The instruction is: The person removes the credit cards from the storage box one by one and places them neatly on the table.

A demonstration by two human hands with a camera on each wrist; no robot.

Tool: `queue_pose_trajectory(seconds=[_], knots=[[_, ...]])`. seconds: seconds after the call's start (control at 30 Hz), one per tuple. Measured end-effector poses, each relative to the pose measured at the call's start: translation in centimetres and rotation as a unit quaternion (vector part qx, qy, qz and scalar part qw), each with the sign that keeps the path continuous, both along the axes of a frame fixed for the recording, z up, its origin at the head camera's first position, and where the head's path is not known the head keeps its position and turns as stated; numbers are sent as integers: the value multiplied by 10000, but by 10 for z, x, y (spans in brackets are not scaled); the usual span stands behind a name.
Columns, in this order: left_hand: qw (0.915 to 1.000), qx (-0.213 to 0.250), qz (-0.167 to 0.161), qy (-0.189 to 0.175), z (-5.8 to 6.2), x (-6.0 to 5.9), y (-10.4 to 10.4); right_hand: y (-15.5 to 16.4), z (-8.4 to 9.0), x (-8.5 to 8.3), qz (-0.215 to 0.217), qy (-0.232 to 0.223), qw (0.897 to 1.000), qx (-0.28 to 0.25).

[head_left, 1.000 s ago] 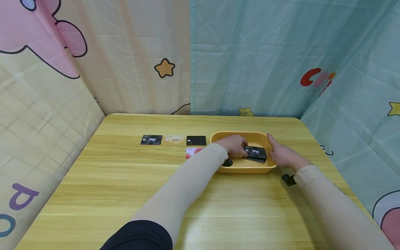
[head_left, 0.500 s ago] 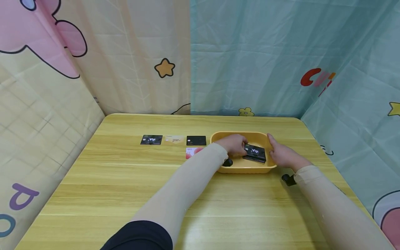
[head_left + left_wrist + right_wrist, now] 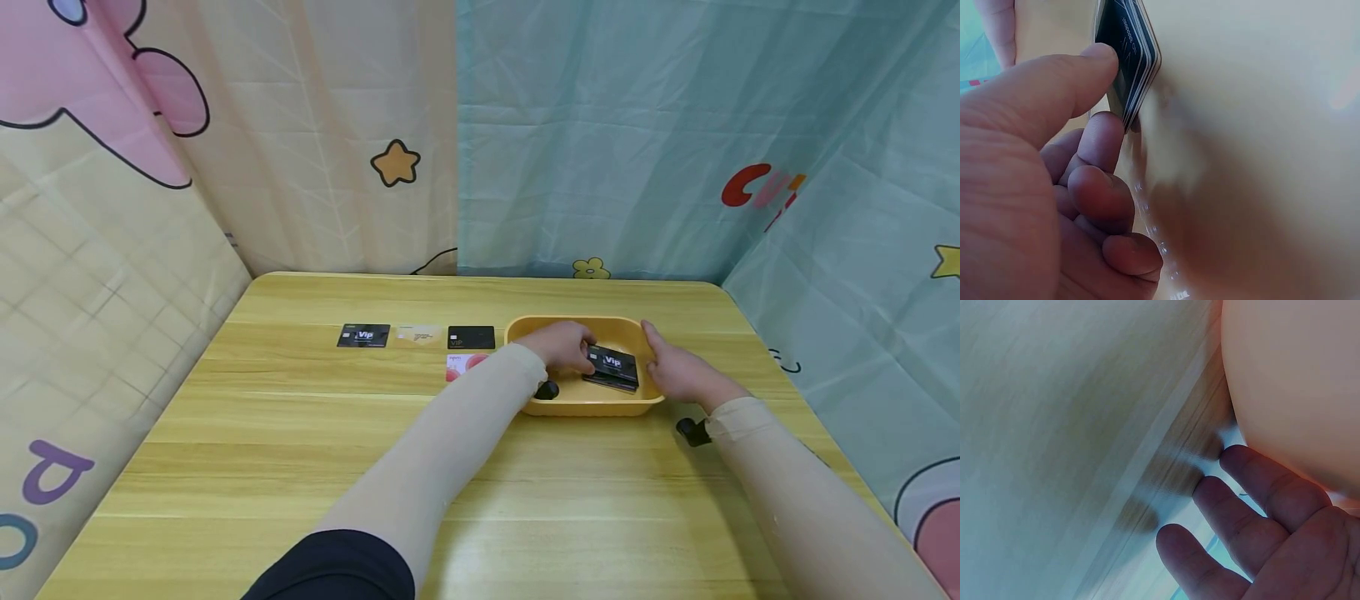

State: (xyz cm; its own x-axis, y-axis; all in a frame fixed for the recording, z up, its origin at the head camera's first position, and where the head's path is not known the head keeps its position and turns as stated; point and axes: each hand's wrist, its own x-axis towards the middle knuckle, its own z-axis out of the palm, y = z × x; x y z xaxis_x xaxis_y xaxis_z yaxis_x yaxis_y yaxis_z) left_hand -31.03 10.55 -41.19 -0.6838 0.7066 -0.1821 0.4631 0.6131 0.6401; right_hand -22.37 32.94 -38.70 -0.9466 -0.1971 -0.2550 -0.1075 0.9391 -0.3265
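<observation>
A yellow-orange tray [image 3: 581, 409] sits on the right part of the wooden table. Inside it is a stack of cards [image 3: 612, 367], the top one black with "Vip" printed on it. My left hand [image 3: 561, 345] reaches into the tray and pinches the left end of this stack. In the left wrist view the thumb lies on the top card, and the index fingertip is at the stack's corner. At the tray's right side is my right hand [image 3: 686, 373], its extended fingers [image 3: 1232, 525] along the outer wall.
Left of the tray lie a black Vip card [image 3: 363, 336], a pale gold card [image 3: 418, 335] and a dark VIP card [image 3: 471, 337] in a row. A pink-and-white card [image 3: 462, 367] lies below the dark one, partly behind my left sleeve. Printed curtains [image 3: 322, 142] stand behind the table.
The card stack has tilted and shifted slightly at its left end, by the left fingers. The right hand and the tray have stayed in place.
</observation>
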Motion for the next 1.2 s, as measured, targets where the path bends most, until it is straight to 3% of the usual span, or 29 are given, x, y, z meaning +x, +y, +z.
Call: queue_pose_trajectory(seconds=[1.2], knots=[[9999, 157, 28, 3, 1, -1, 1, -1, 1, 0, -21, -27, 10000, 50]])
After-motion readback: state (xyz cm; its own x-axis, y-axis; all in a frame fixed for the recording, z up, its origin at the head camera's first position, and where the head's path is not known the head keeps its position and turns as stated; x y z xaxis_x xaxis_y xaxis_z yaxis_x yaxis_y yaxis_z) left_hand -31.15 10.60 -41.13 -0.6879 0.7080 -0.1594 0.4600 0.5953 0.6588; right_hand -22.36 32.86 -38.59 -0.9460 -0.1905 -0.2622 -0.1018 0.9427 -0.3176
